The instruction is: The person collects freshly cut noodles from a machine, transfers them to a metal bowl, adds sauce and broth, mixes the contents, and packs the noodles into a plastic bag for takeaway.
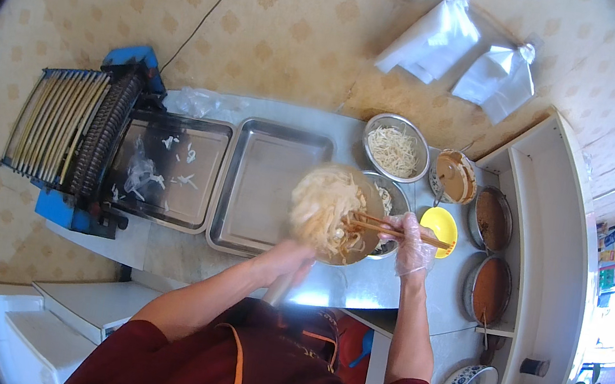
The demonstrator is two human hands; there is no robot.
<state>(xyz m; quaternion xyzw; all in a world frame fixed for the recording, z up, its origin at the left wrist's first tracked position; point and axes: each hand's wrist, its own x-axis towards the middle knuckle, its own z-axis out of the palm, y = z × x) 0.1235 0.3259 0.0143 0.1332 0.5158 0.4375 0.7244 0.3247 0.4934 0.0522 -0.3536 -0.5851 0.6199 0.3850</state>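
My left hand (289, 260), blurred, grips a round metal bowl (371, 201) at its lower left edge. Wide pale noodles (328, 210) with brown sauce fill much of the bowl, which hangs over the right side of a steel tray. In a thin clear plastic glove, my right hand (415, 245) holds wooden chopsticks (376, 227), their tips among the noodles. Partly hidden behind the bowl is a steel bowl (398, 205) of mixed food. A yellow bowl (439, 228) lies just beyond my right hand.
Two steel trays (273, 187) (163, 213) stand left of centre, beside a noodle-cutting machine (86, 131). A steel bowl of bean sprouts (396, 151), a pot of tan sauce (454, 177) and two sauce pots (493, 218) (488, 291) stand right. Plastic bags (432, 38) hang on the wall.
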